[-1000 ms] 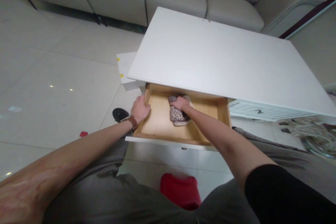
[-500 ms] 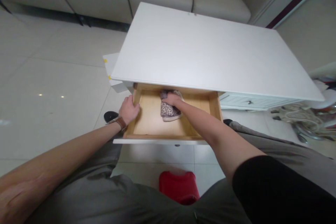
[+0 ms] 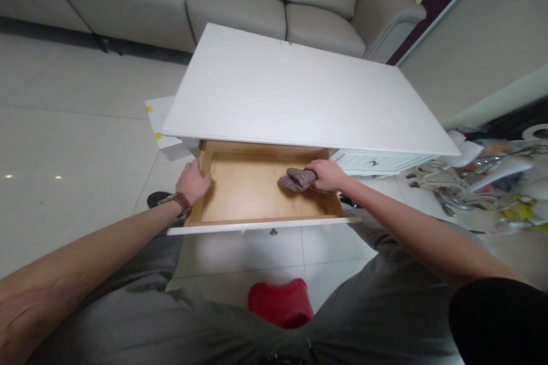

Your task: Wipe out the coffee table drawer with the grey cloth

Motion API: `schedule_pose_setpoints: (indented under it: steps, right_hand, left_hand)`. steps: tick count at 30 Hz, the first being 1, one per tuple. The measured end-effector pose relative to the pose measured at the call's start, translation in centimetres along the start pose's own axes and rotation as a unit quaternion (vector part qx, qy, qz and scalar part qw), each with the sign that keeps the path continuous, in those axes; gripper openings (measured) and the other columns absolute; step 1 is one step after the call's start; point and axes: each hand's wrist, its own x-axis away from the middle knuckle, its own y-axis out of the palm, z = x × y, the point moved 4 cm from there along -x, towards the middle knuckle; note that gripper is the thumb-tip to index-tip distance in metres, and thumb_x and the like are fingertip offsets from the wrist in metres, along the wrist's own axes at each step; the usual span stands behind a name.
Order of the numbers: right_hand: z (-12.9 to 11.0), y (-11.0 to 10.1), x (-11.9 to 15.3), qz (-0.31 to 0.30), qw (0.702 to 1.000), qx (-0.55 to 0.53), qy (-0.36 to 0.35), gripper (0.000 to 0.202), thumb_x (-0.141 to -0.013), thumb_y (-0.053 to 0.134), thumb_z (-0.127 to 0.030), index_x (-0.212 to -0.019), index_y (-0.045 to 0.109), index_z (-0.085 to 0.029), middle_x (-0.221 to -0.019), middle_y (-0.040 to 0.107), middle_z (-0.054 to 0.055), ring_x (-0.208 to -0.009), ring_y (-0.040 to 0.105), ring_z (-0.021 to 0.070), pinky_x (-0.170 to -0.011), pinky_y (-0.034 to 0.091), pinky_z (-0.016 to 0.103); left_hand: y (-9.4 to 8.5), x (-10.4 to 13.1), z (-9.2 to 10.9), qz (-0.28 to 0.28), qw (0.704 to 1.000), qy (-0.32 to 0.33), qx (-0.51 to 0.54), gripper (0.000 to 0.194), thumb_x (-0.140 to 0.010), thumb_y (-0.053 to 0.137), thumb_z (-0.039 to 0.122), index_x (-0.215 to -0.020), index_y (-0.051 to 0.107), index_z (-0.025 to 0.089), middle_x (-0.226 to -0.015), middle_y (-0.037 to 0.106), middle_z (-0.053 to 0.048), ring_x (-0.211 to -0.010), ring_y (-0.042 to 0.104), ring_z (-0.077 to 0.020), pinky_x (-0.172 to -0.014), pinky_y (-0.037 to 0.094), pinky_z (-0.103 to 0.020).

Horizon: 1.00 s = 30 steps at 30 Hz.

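Note:
A wooden drawer (image 3: 244,188) is pulled out from the white coffee table (image 3: 299,91). My left hand (image 3: 193,182), with a brown-strapped watch on the wrist, is closed over the drawer's left side wall. My right hand (image 3: 329,175) is shut on a bunched, purplish-grey patterned cloth (image 3: 297,179). It holds the cloth at the right side of the drawer, near the right wall. Part of the cloth is hidden under the hand. The rest of the drawer's light wood bottom shows bare.
A grey sofa (image 3: 240,8) stands behind the table. A white box with yellow marks (image 3: 165,125) is on the floor at left. Below the drawer front is a red stool (image 3: 280,301). Coiled cables (image 3: 436,182) and clutter lie at right.
My right hand has moved right with the cloth, from the drawer's middle to its right wall. My left hand stays on the left wall. The view has turned to the right.

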Motion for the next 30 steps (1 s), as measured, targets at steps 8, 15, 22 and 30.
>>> schedule_pose_setpoints:
  steps: [8,15,22,30]
  right_hand:
    - [1.8,-4.1,7.5,0.072,0.989,0.126,-0.018,0.040,-0.076,0.064,-0.026,-0.113,0.071,-0.016,-0.109,0.069,0.016,-0.109,0.058,0.0325,-0.093,0.036,0.040]
    - [5.9,-5.5,8.7,0.117,0.980,0.079,0.143,0.029,-0.078,0.058,-0.030,-0.102,0.073,-0.021,-0.101,0.073,0.009,-0.093,0.063,0.0260,-0.074,0.041,0.033]
    - [7.6,-13.8,11.5,0.283,0.942,0.107,0.147,0.025,-0.081,0.057,-0.032,-0.094,0.075,-0.019,-0.088,0.067,0.011,-0.088,0.061,0.0254,-0.073,0.043,0.034]
    - [2.9,3.4,8.2,-0.014,0.995,0.098,0.021,0.045,-0.081,0.066,-0.030,-0.125,0.074,-0.024,-0.144,0.054,0.017,-0.130,0.047,0.0380,-0.102,0.042,0.050]
  left_hand:
    - [-0.3,0.1,0.3,-0.011,1.000,-0.006,0.008,0.039,-0.092,0.052,0.036,-0.124,0.052,0.015,-0.124,0.062,-0.021,-0.113,0.065,-0.0360,-0.090,0.054,-0.045]
    - [-0.5,0.2,0.6,-0.019,0.999,-0.013,0.024,0.037,-0.091,0.055,0.035,-0.123,0.051,0.016,-0.122,0.061,-0.018,-0.111,0.063,-0.0339,-0.089,0.054,-0.043]
    - [-0.6,0.3,0.7,-0.019,0.999,-0.015,0.032,0.035,-0.092,0.056,0.033,-0.123,0.050,0.016,-0.123,0.061,-0.016,-0.110,0.063,-0.0322,-0.090,0.053,-0.042]
    - [-0.6,0.4,0.7,-0.019,1.000,-0.020,0.013,0.037,-0.092,0.054,0.037,-0.124,0.051,0.019,-0.126,0.061,-0.018,-0.113,0.065,-0.0342,-0.088,0.054,-0.043]
